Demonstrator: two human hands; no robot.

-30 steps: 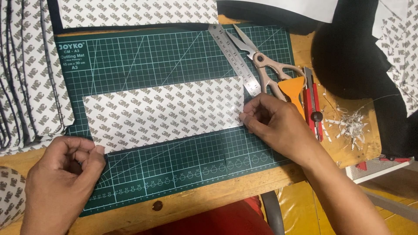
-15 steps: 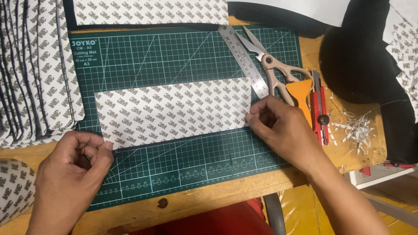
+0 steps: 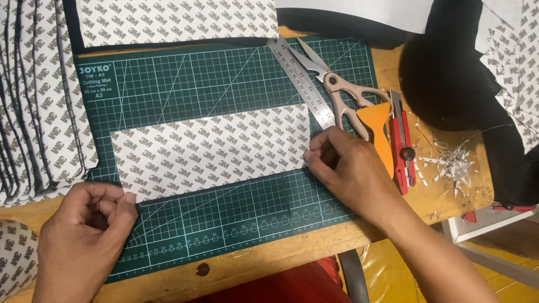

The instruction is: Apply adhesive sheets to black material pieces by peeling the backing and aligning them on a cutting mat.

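Both hands, left hand and right hand, pinch opposite corners of the patterned sheet in a closed grip on the cutting mat.

Warm, even indoor light from above; soft shadows fall under both hands. A faint sheen lies on the green cutting mat. Focus is sharp throughout, with slight edge distortion.

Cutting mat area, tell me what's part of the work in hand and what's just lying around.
In use:
patterned white strip, held at its ends by the left hand and right hand
green cutting mat under it

Lying about:
steel ruler
scissors
red utility knife
paper scraps
stacked sheets
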